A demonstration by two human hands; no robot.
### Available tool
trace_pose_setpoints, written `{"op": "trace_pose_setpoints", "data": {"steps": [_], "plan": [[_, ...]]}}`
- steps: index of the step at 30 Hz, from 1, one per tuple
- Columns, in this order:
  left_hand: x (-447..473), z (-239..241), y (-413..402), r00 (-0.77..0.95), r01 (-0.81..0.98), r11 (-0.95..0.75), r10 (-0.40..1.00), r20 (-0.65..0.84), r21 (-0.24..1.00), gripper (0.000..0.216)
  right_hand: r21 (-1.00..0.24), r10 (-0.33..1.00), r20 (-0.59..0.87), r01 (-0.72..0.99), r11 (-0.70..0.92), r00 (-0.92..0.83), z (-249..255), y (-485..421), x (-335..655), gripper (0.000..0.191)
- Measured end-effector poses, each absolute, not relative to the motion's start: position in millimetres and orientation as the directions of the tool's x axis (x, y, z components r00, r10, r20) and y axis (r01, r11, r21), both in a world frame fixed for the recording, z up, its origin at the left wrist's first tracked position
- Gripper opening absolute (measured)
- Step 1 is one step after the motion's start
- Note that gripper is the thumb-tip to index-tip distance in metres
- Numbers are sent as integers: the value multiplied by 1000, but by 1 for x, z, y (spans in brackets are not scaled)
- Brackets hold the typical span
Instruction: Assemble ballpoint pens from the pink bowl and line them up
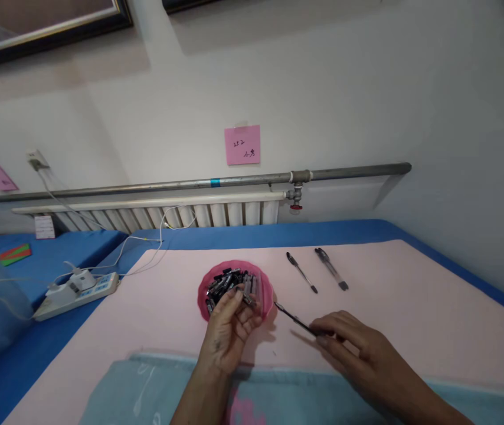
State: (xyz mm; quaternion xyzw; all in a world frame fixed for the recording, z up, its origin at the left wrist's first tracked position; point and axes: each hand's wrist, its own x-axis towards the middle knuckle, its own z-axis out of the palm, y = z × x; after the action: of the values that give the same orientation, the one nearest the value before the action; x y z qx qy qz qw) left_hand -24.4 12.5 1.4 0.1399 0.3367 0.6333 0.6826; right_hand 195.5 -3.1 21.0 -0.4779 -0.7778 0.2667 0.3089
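Observation:
My right hand [353,348] pinches a slim dark pen [296,320] near one end, and its pointed end aims left toward my left hand. Palm up, my left hand [232,330] holds a short dark and clear piece, which looks like a pen cap [247,298], between thumb and fingers. That hand is over the near edge of a pink scalloped basket [270,289]. Inside the basket lie several small black and clear pen parts [225,283], partly covered by my fingers. To the right, a single pen [301,273] and a small group of capped pens [331,268] rest on the pink sheet.
The pink sheet [163,295] covers a blue table, with a teal patterned cloth [146,383] along the near edge. A power strip [77,298] with plugs and white cables stands at left. Behind are a radiator [234,212], a pipe and a red-handled valve [296,208].

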Motion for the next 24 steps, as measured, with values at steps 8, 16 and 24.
{"op": "trace_pose_setpoints", "data": {"steps": [8, 16, 24], "plan": [[-21, 10, 7, -53, -673, 100, 982, -183, 733, 37, -499, 923, 45, 792, 353, -383, 8, -8, 193, 21], [-18, 8, 3, -14, -663, 109, 988, -157, 741, 28, -447, 909, 68, 802, 396, -411, 6, -23, 191, 16], [-21, 6, 4, -56, -658, 89, 984, -167, 748, 25, -364, 889, -33, 834, 414, -456, -4, -108, 177, 13]]}}
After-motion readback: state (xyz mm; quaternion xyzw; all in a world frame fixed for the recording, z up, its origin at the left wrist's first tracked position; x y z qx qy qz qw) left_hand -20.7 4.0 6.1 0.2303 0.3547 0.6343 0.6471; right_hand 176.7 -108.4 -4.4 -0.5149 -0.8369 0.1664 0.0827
